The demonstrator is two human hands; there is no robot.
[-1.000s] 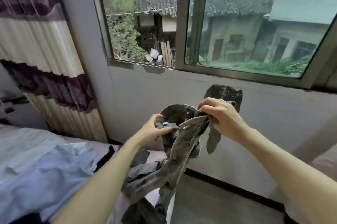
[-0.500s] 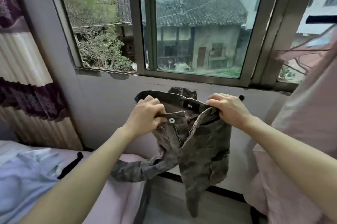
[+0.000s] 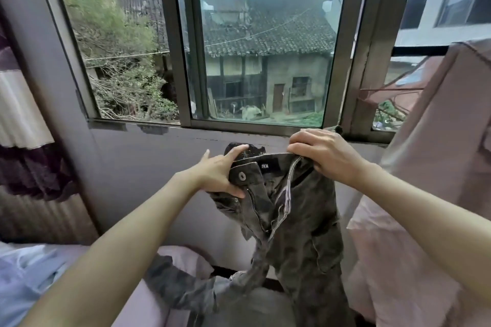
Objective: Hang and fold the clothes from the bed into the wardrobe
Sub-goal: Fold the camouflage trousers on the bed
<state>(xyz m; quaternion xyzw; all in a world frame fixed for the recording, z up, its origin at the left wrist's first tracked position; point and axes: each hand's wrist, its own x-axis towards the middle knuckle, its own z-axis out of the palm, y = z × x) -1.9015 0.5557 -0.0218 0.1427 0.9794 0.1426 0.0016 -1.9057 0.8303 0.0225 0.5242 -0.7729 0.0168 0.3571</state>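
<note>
Trousers hang before us below the window, held by the waistband. Our left hand pinches the button side at nine o'clock, thumb beneath, fingers loosely spread; our right hand curls clamped on the band at three. We should even the waistband and let the legs fall straight. The bed lies at seven; a pink cloth hangs at three.

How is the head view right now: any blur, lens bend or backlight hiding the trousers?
Head view: daylight from the window is soft, no glare; the trousers read sharp, button and label clear. Wide-angle bend curves the window frame at the edges. Left hand and right hand are crisp; the bedding at lower left is softer.
</note>
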